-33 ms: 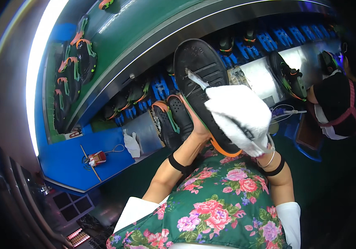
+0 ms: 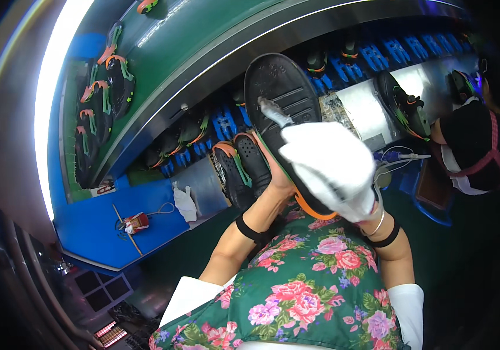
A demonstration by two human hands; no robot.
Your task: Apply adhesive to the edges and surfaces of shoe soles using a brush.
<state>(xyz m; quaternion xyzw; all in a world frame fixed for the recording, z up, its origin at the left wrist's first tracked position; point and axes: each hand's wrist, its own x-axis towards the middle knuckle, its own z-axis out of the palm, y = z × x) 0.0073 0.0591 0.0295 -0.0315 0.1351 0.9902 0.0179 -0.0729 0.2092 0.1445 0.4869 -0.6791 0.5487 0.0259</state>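
Observation:
A black clog (image 2: 276,76) with an orange strap at its near end is held up before me, its ridged sole turned towards me. My left hand (image 2: 280,177) grips it from below along the left edge, most of its fingers hidden behind the shoe. Over the sole is my right hand (image 2: 331,166), in a white glove and blurred by motion. It is closed on a small brush-like tool (image 2: 274,112) whose pale, ragged tip lies against the sole. Most of that tool is hidden by the glove.
Two dark clogs (image 2: 253,163) stand on the bench just beyond my left forearm. Shoes ride on blue racks (image 2: 225,123) behind, with more on the green belt (image 2: 162,70). A red object (image 2: 138,223) lies on the blue table (image 2: 86,216). A co-worker (image 2: 474,146) sits at right.
My gloved right hand has shifted a little to the left over the sole, and the tool's tip with it. The clog and my left hand stay nearly where they were.

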